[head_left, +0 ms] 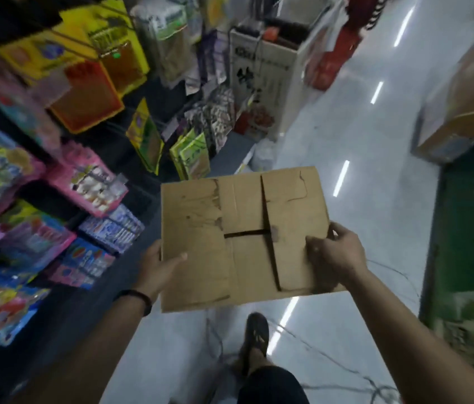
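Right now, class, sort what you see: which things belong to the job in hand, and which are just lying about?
In the job:
cardboard box, flaps folded shut on top
left hand, gripping its left edge
right hand, gripping its right edge

Lying about:
pink toy pack on the shelves
yellow packs hanging further along
big carton on the floor

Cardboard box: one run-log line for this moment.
object: cardboard box, flaps folded shut | left hand: holds left edge | right hand: holds right edge | state: held above floor
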Available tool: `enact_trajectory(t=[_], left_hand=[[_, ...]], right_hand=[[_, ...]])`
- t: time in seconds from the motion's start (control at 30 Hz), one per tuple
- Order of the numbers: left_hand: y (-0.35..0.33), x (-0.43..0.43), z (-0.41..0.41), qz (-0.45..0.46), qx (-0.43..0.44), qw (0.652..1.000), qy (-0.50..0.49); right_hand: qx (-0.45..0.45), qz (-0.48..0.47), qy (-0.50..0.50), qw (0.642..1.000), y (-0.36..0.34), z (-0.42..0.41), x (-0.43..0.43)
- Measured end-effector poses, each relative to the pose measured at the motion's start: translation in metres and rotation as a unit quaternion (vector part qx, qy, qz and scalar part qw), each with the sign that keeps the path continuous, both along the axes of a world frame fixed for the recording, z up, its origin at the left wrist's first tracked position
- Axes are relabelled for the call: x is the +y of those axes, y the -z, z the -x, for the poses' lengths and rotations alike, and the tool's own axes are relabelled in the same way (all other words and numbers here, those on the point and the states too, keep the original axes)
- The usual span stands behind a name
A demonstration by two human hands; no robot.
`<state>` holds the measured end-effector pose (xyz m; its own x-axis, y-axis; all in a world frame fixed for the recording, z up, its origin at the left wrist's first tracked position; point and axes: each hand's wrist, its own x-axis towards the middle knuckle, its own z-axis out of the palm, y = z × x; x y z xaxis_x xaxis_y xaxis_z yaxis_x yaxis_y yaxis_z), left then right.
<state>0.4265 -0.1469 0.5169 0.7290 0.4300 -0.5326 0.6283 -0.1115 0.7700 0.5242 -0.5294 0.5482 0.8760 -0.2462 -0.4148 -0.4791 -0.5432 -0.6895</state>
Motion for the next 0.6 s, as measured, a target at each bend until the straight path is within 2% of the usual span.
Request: enact_trajectory(t=[0.3,0.6], left_hand=[[-0.101,-0.131,-0.148,-0.014,-0.060,0.995,0.078],[-0.114,-0.200,-0.280,-0.028,-0.059,0.991,0.119]], right_hand=[[-0.042,-0.071,0.097,0.992,-0.045,-0.070,-0.120],[-0.047,-0.058,0.144,0.987,-0.054,-0.173,-0.177]])
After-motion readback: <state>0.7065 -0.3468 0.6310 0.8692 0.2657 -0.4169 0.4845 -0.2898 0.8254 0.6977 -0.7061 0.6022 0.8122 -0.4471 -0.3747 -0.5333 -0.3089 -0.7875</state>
